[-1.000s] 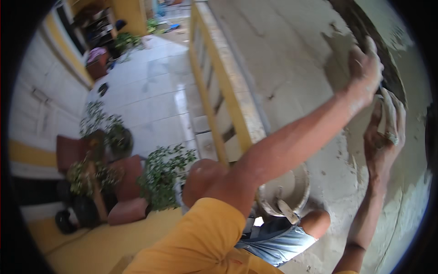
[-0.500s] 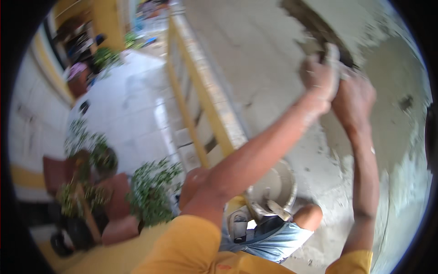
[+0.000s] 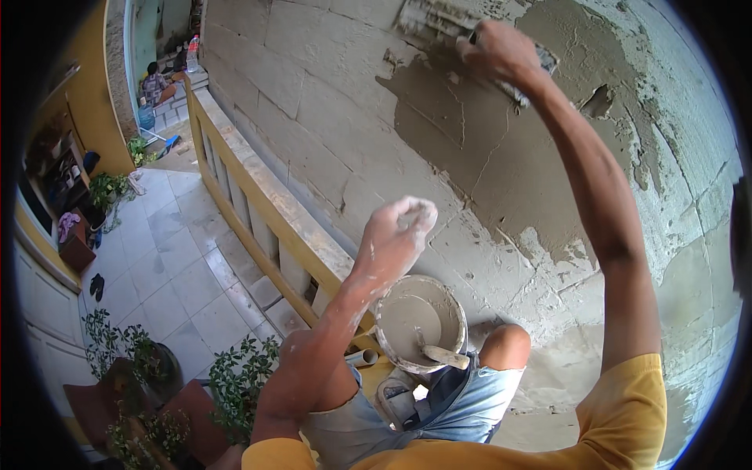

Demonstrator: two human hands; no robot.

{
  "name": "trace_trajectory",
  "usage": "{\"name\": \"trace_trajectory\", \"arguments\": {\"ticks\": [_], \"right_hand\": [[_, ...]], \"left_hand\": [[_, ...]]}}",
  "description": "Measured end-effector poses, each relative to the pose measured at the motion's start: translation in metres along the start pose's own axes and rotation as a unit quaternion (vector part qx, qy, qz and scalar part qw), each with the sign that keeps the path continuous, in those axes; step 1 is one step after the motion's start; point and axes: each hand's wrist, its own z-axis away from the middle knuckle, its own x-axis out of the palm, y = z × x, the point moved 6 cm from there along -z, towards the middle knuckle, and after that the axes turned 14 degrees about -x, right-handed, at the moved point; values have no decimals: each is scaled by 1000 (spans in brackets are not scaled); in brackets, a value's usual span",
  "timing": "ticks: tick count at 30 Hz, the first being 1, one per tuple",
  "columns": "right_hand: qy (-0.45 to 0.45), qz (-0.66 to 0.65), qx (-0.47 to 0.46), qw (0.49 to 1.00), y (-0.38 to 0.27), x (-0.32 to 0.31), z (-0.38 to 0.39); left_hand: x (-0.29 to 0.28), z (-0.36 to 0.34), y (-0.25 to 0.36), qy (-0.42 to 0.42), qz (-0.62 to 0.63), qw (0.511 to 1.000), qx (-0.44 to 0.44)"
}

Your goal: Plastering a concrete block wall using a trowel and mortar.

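Observation:
My right hand grips a plaster float against the upper wall, over a wide patch of darker wet plaster with cracks and ragged edges. My left hand, smeared pale with plaster, is held lower, away from the float, its fingers curled closed with nothing visible in them. Below it, by my bent knees, sits a round bucket of wet grey mix, with a trowel resting in it, handle over the rim.
A yellow railing runs along the left above a white-tiled floor. Potted plants, a pale pipe and a cluttered shelf are nearby. Another person sits far back near a water jug and steps.
My hands, earlier close together on the wall, have separated: the right has moved up with the float, the left has dropped toward the bucket. The view has shifted, showing the person behind.

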Motion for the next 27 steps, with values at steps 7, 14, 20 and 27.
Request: {"name": "trace_trajectory", "arguments": {"ticks": [7, 14, 20, 27], "right_hand": [[193, 51, 49, 979, -2, -51, 32], [-111, 74, -82, 988, -69, 62, 88], [43, 131, -94, 986, -33, 29, 42], [155, 124, 31, 980, 50, -100, -40]], "left_hand": [[-52, 32, -54, 118, 156, 974, -114], [-72, 31, -64, 170, 209, 959, -90], [-66, 21, -77, 162, 189, 962, -114], [-72, 21, -78, 172, 205, 956, -118]]}}
